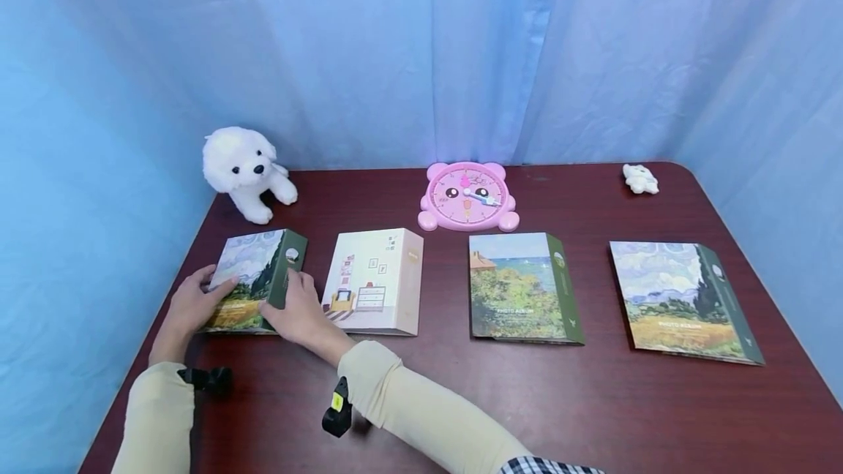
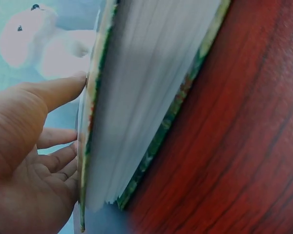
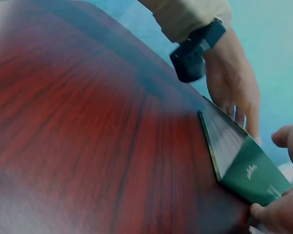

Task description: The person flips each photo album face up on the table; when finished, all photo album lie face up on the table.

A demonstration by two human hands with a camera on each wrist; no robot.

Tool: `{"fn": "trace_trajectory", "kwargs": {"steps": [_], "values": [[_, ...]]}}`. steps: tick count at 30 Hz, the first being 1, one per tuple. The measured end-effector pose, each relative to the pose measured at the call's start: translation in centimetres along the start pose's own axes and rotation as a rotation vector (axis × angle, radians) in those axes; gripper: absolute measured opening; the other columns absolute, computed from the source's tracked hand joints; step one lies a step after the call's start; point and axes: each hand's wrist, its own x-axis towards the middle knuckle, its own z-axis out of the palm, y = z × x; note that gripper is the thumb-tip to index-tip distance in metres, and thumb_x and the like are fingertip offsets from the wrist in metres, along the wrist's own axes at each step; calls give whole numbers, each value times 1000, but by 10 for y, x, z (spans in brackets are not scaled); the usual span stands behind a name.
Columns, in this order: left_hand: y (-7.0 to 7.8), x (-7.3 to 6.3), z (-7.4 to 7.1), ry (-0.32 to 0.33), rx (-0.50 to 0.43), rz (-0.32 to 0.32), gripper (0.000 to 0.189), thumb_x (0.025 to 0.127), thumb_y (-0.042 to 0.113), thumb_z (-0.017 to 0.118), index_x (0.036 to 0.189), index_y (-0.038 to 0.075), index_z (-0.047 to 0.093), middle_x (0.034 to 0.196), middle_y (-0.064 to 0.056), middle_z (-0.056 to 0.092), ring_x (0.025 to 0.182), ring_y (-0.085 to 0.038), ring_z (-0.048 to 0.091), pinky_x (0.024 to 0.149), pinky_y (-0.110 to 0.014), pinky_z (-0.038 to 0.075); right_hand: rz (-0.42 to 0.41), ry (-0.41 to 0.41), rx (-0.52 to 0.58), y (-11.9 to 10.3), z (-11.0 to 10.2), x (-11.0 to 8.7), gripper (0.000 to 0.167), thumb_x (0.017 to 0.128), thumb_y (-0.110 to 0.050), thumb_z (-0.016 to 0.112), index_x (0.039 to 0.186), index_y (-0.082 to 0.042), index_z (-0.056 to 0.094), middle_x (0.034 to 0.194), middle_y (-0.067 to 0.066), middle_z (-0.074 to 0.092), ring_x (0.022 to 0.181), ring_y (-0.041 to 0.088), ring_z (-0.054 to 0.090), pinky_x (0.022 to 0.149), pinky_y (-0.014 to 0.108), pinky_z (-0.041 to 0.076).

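Observation:
A photo album (image 1: 253, 269) with a wheat-field picture lies at the left of the table, its green spine (image 3: 256, 170) turned to the right. My left hand (image 1: 191, 306) lies at its left side. In the left wrist view that thumb (image 2: 66, 92) touches the cover, with the other fingers beside it; the block of pages (image 2: 136, 97) shows edge-on. My right hand (image 1: 306, 309) grips the spine side, a fingertip (image 3: 259, 212) low on the spine and the thumb on the cover side. Its other fingers are partly hidden.
A cream album (image 1: 372, 280) stands just right of my right hand. Farther right lie a seaside album (image 1: 516, 291) and another wheat-field album (image 1: 678, 298). Along the back sit a white plush dog (image 1: 244, 170), a pink clock (image 1: 467, 200) and a small white toy (image 1: 640, 179).

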Motion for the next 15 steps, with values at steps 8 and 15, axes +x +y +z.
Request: {"fn": "trace_trajectory", "kwargs": {"steps": [8, 15], "values": [[4, -1, 4, -15, -9, 25, 91, 92, 58, 49, 150, -5, 18, 147, -36, 27, 131, -49, 33, 103, -62, 33, 102, 49, 139, -8, 6, -5, 73, 91, -34, 62, 151, -10, 28, 155, 7, 24, 138, 18, 35, 107, 30, 38], [3, -3, 4, -15, -7, 28, 91, 91, 58, 49, 150, -4, 19, 147, -35, 27, 132, -51, 32, 103, -62, 33, 123, 33, 166, -7, 5, -4, 68, 92, -29, 62, 151, -15, 31, 155, 3, 24, 139, 16, 33, 105, 29, 40]]}}
